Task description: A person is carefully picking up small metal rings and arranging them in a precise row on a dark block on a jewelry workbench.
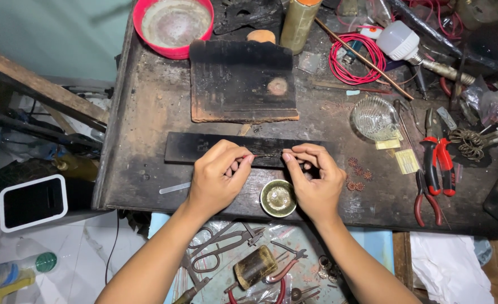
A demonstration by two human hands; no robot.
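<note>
- The left hand (218, 177) is pinched nearly closed, thumb and forefinger gripping one end of a thin wire (267, 155) (too fine to tell whether it is twisted or plain).
- The right hand (315, 179) is curled the same way, its fingertips clamped on the wire's other end, so the wire is stretched between the two hands.
- The wire lies just over the long dark strip (193, 147), which serves as the landmark here; both hands hover at the strip's near edge.
- Just nearer than the strip, between the wrists, sits a small round brass cup (278, 198).
- Right of the strip lie a few small coppery coils (358, 174), and farther right red-handled pliers (436, 163).
- Behind the strip rests a scorched block (242, 84), and behind that a red bowl (173, 25).
- Behind and right of the strip are a coil of red wire (355, 59) and a glass dish (374, 117).
- All of it sits on a dark worn workbench (142, 174).
</note>
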